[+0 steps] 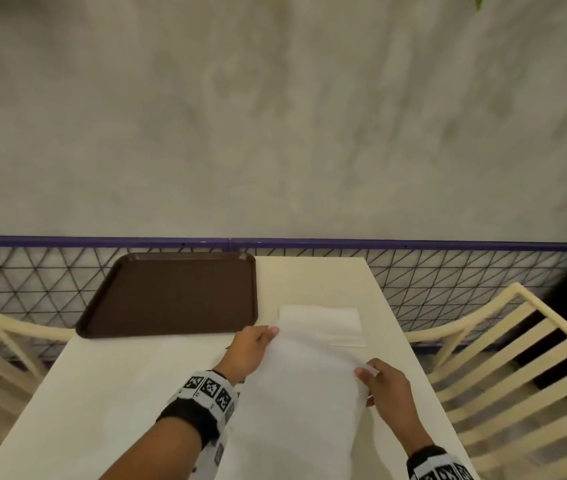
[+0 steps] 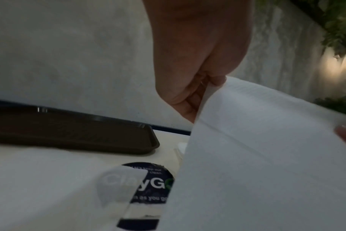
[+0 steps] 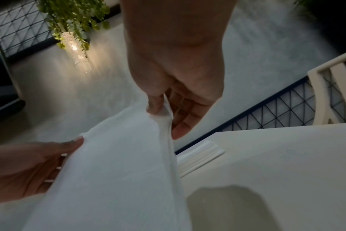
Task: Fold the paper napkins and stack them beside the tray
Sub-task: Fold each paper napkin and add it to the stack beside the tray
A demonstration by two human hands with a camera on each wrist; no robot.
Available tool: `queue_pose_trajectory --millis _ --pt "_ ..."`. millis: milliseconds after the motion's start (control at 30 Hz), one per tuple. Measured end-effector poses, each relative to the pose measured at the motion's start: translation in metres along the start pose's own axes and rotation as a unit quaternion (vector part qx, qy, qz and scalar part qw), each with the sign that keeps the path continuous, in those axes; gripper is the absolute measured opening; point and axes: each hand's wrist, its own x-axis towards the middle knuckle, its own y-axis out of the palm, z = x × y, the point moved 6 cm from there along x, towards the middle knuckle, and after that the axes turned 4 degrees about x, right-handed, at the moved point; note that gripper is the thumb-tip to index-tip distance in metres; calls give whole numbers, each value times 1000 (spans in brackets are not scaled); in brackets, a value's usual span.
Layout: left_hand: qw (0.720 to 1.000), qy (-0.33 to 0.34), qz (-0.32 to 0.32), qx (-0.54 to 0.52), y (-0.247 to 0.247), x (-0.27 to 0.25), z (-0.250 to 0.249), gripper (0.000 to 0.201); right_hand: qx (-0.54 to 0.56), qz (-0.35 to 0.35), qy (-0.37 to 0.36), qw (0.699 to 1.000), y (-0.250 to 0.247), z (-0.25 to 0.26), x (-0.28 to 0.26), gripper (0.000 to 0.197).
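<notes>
A large white paper napkin (image 1: 306, 386) is lifted off the cream table (image 1: 119, 375) between both hands. My left hand (image 1: 254, 344) pinches its far left corner, thumb on top, as the left wrist view shows (image 2: 209, 87). My right hand (image 1: 379, 382) pinches its right edge between thumb and fingers (image 3: 160, 106). The napkin (image 3: 118, 171) hangs slack toward me. Beyond it, a folded white napkin stack (image 1: 323, 323) lies flat on the table, just right of the empty brown tray (image 1: 171, 296). The stack's edge (image 3: 199, 156) shows in the right wrist view.
A round dark sticker (image 2: 148, 182) is on the tabletop, partly under another thin napkin sheet. Cream slatted chairs (image 1: 503, 368) stand on both sides. A purple-railed wire fence (image 1: 448, 271) runs along the table's far edge before a grey wall.
</notes>
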Motion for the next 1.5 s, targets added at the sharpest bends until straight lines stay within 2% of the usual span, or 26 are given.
queue_pose_trajectory --millis 133,267,333,467,667,733,800,867,933,1033,1100,1133,1200,1267,1333,1500 --pt "992 -21 25 -124 9 -11 -2 42 33 -48 -18 998 -13 2 -6 19" --pt "965 -47 84 -244 21 -22 -3 42 59 -64 -43 995 -24 6 -10 16" --pt "953 -62 78 -286 19 -27 -6 36 85 -73 -42 993 -31 8 -11 16" --pt "927 -104 28 -359 0 -32 1 31 138 -89 -23 986 -48 14 -10 14" --pt "899 -229 -118 -354 -22 -36 62 32 101 -48 -40 993 -53 36 -7 15" --pt "901 -245 -136 -332 -23 -39 76 29 98 -29 -36 994 -49 42 -8 15" --pt "912 -220 -98 -331 -16 -42 71 20 95 -1 -30 995 -41 47 -10 13" --pt "929 -152 -41 -334 -5 -44 49 13 101 34 -16 994 -30 53 -12 12" --pt "953 -88 1 -291 6 -47 23 15 110 63 -6 992 -19 59 -17 13" --pt "984 16 22 -178 13 -51 -18 49 105 107 -13 989 -4 73 -26 12" --pt "989 116 15 -93 9 -58 -51 64 122 133 -7 984 5 79 -32 14" --pt "983 169 16 -64 9 -60 -65 62 135 141 0 981 8 81 -34 16" --pt "974 222 4 -43 4 -64 -86 39 154 144 12 978 10 83 -37 24" --pt "975 213 -12 -61 -4 -67 -95 19 174 140 19 975 8 84 -38 26" --pt "980 181 -20 -84 -10 -72 -98 12 204 139 30 969 6 82 -38 25" --pt "980 96 -44 -169 -21 -83 -93 15 244 152 52 956 3 77 -44 23"
